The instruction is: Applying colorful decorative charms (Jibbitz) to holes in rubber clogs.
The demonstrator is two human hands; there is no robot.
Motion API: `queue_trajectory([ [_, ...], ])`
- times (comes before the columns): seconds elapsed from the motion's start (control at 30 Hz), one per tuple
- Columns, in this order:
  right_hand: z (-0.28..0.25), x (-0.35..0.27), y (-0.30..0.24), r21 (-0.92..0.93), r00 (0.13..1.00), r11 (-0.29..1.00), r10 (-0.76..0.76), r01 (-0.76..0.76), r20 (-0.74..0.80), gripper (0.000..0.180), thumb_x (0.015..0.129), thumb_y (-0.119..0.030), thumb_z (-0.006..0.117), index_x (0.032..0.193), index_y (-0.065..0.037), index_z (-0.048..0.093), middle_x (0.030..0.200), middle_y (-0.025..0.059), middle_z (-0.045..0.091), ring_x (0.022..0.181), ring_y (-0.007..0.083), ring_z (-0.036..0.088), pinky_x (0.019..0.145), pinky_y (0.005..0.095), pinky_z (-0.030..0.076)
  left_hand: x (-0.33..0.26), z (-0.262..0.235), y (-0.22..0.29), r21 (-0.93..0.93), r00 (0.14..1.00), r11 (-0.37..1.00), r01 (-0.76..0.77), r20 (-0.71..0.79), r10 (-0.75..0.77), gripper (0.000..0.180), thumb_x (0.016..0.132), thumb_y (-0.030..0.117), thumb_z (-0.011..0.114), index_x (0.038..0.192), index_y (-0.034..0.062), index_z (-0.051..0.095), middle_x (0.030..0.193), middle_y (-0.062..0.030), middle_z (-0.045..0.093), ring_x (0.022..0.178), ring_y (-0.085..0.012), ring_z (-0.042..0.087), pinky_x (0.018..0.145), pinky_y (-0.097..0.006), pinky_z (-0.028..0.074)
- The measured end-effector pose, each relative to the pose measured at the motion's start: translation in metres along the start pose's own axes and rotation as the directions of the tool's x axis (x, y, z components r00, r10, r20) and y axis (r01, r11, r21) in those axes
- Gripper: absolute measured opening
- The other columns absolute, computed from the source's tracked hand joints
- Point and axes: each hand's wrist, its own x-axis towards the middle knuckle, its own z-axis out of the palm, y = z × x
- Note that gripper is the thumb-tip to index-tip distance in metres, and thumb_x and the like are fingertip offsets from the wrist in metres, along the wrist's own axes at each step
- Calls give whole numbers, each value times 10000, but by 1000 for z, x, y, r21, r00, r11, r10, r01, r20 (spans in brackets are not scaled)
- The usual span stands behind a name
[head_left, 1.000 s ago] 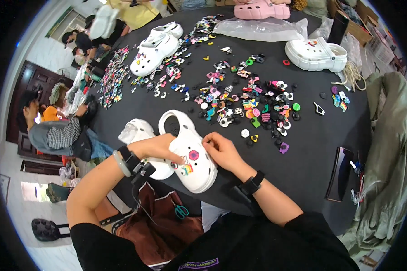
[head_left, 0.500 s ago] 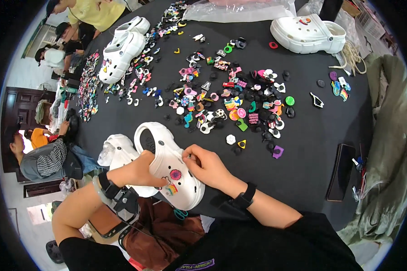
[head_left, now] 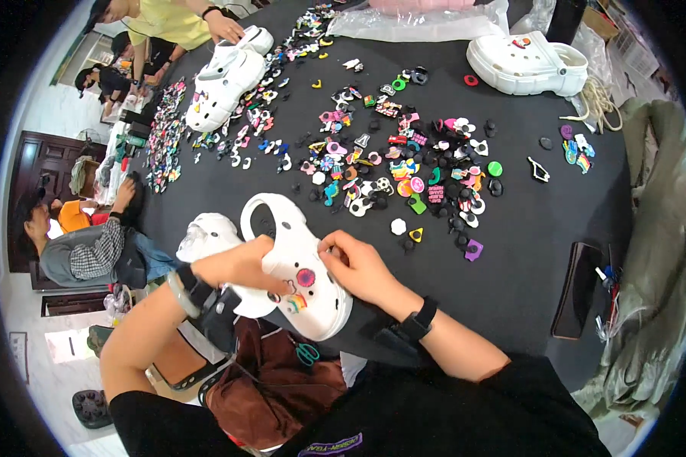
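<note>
Okay, leftmost is a second white clog (head_left: 215, 226) at the near edge of the black table (head_left: 472, 312). My left hand (head_left: 238, 266) grips the decorated clog (head_left: 326, 311), also at the near edge, thumb beside its pink round charm (head_left: 306, 277) and rainbow charm (head_left: 296, 304). My right hand (head_left: 363, 270) is curled against that clog's right side; can't tell if it's pinching anything. Loose charms (head_left: 417, 185) lie mid-table, dark phone (head_left: 577, 289) near the right edge.
</note>
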Motion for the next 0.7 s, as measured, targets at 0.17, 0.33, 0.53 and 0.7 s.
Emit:
queue_trajectory([
  [0.17,-3,3,7,-11,1000,1000,13,-13,9,145,877,-158,619,963,-42,609,680,47,578,610,102,536,584,274,451,2,-14,-5,185,987,970,158,-50,-151,512,843,463,649,987,-28,667,865,-66,689,717,-111,599,658,-246,487],
  [0.33,-3,5,15,-17,999,1000,-14,15,44,144,890,-155,623,972,-37,608,705,3,579,628,66,519,583,243,440,-2,1,-8,-161,961,974,161,-199,-192,640,955,557,437,993,-42,660,911,-59,675,779,-124,595,752,-264,477],
  [0.53,-7,5,15,77,995,997,10,-18,102,151,916,-154,602,1007,-34,590,718,-11,576,618,53,528,551,218,423,-56,14,-16,144,853,989,44,-520,38,432,969,373,500,1067,-17,658,1005,-91,688,947,-170,615,815,-294,476],
  [0.7,-5,5,13,115,993,992,41,-54,114,185,950,-207,576,1030,-41,567,724,-23,566,594,41,511,518,201,404,-117,53,-44,223,263,923,-314,-913,310,274,899,127,602,1154,29,633,1080,-79,671,1023,-171,594,875,-293,432],
])
